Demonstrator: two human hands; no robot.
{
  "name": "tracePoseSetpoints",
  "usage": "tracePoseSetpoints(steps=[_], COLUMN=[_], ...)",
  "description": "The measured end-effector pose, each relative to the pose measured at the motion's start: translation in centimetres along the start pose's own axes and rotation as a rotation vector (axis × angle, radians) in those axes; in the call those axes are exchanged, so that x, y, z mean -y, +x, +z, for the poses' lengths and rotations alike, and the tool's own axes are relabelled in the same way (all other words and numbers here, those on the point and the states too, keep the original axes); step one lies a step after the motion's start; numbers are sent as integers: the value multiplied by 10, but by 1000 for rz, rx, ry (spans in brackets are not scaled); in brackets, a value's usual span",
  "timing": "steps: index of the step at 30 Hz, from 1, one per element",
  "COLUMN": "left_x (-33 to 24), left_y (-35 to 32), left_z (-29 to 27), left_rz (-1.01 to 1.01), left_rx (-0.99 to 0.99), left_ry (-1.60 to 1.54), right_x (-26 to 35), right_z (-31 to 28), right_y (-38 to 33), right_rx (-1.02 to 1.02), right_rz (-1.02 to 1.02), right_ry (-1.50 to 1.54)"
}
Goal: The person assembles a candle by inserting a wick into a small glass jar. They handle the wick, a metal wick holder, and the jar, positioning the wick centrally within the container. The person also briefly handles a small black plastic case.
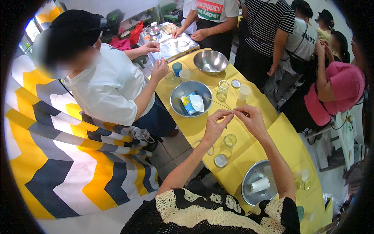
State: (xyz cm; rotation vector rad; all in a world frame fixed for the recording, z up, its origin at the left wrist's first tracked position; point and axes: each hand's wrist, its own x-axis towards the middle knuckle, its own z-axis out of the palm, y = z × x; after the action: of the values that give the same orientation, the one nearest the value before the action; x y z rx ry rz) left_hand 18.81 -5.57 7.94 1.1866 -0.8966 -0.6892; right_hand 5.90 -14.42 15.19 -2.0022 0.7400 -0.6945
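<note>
Above the yellow table (249, 150), my left hand (215, 124) and my right hand (250, 117) meet with pinched fingertips. Between them are thin pale strands (219, 103), sticks or stiff strings, whose ends stick out to the upper left; I cannot tell which. Below my hands stands an open glass jar (230, 140), and a round lid (220, 160) lies near it. Just beyond my left hand, a steel bowl (176, 92) holds a blue and yellow packet (188, 103) with white tissue. Another steel bowl (247, 197), with a white cup (260, 185) on its side, is beside my right forearm.
Farther along stand a glass jar (222, 91), a white cup (244, 93), a blue cup (177, 69) and a steel bowl (210, 61). At the left a person in a white shirt (109, 84) holds something thin. Several people stand beyond the table.
</note>
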Motion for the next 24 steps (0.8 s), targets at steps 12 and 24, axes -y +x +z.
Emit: tracePoseSetpoints(steps=[12, 24], left_x=[-68, -62], left_y=[-7, 4], left_z=[10, 13], left_rz=[631, 655], left_rx=[-203, -5], left_ry=[731, 834], right_x=[-13, -5], right_z=[-2, -14], right_y=[-9, -23], right_rx=[-4, 35], right_rz=[-85, -96], right_ry=[-33, -66])
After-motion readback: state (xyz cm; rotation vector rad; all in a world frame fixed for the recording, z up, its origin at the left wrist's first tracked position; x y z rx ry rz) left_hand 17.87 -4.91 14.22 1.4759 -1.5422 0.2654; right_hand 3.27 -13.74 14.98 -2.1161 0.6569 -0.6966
